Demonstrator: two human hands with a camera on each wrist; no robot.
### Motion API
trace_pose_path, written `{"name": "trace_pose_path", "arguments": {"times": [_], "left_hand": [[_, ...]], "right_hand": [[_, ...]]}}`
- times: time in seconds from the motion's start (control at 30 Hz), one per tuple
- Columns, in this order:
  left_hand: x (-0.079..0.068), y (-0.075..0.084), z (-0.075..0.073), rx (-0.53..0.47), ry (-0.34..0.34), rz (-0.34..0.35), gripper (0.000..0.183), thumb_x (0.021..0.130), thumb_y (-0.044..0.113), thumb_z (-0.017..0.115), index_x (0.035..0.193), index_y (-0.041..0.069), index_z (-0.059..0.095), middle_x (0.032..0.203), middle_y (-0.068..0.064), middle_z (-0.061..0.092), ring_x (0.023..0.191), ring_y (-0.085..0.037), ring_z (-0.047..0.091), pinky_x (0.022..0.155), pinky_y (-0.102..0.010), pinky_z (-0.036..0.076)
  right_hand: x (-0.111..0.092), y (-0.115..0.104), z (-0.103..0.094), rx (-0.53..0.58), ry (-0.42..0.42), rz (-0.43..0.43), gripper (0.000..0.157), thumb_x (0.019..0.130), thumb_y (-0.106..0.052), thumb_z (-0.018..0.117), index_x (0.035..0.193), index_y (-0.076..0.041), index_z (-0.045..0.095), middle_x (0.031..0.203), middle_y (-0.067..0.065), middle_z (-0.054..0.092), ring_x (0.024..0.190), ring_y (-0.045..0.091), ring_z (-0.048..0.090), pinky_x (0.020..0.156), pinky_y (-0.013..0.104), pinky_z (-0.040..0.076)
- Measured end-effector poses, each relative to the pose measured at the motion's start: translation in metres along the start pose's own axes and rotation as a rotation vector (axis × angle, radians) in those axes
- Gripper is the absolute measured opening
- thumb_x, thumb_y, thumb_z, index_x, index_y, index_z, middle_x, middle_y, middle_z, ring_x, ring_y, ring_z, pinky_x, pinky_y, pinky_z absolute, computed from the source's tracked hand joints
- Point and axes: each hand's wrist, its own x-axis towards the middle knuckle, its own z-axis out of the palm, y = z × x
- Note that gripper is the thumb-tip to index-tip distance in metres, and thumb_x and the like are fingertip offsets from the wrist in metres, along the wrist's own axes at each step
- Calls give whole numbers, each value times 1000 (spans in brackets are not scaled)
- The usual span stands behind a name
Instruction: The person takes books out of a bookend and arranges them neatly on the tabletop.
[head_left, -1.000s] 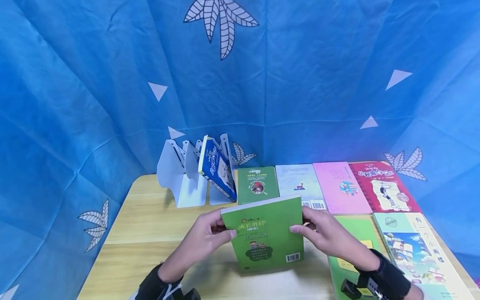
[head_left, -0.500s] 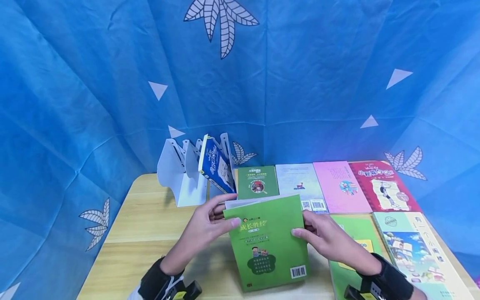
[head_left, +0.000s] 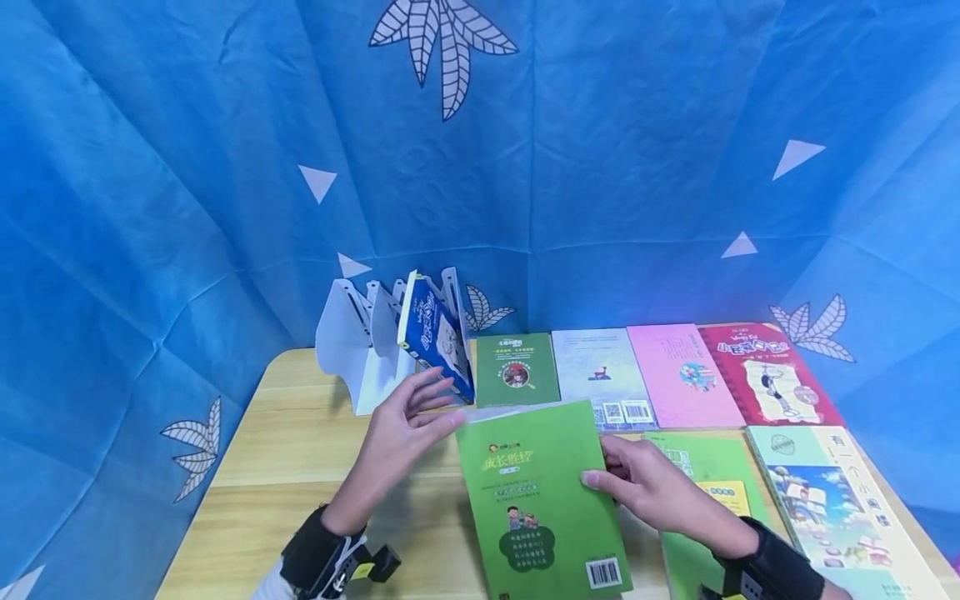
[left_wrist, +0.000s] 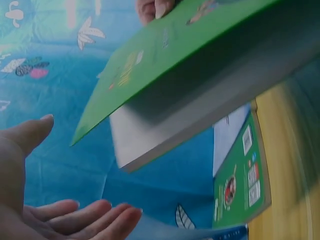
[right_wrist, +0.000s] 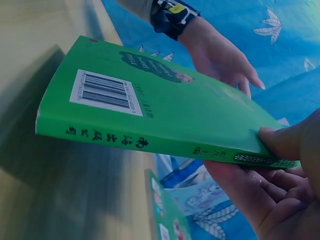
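A green paperback book [head_left: 543,500] is held above the table, its back cover and barcode toward the head camera. My right hand [head_left: 652,487] grips it by the spine edge, thumb on the cover and fingers beneath, as the right wrist view shows with the spine [right_wrist: 165,155]. My left hand [head_left: 401,429] is spread beside the book's upper left corner. In the left wrist view a gap shows between the left hand [left_wrist: 65,200] and the book [left_wrist: 150,75], whose cover lifts slightly from the pages.
A white book rack [head_left: 352,350] stands at the back left, with a blue book [head_left: 442,333] leaning in it. A dark green book [head_left: 517,367], a pale blue book [head_left: 600,367], a pink book [head_left: 686,375] and a red book [head_left: 772,375] lie along the back. More books [head_left: 832,500] lie at right.
My left hand has let go of the book's left edge and moved up and left, its fingers spreading. The book, in my right hand, has come lower and nearer, tilting flatter.
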Motion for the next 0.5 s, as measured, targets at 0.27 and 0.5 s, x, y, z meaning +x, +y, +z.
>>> {"name": "trace_pose_path", "arguments": {"times": [0.27, 0.5], "left_hand": [[9, -6, -10, 113, 191, -92, 89, 84, 55, 82, 155, 16, 44, 152, -8, 59, 132, -31, 65, 106, -46, 59], [19, -12, -13, 136, 251, -124, 96, 84, 58, 81, 158, 14, 38, 152, -10, 58, 134, -33, 64, 106, -49, 59]], "right_hand": [[-3, 12, -1, 18, -11, 75, 38, 105, -22, 62, 133, 4, 61, 111, 13, 80, 90, 5, 76, 79, 22, 64], [-6, 18, -2, -3, 2, 158, 39, 103, -25, 64, 130, 3, 63, 107, 11, 81, 85, 5, 76, 77, 21, 63]]}}
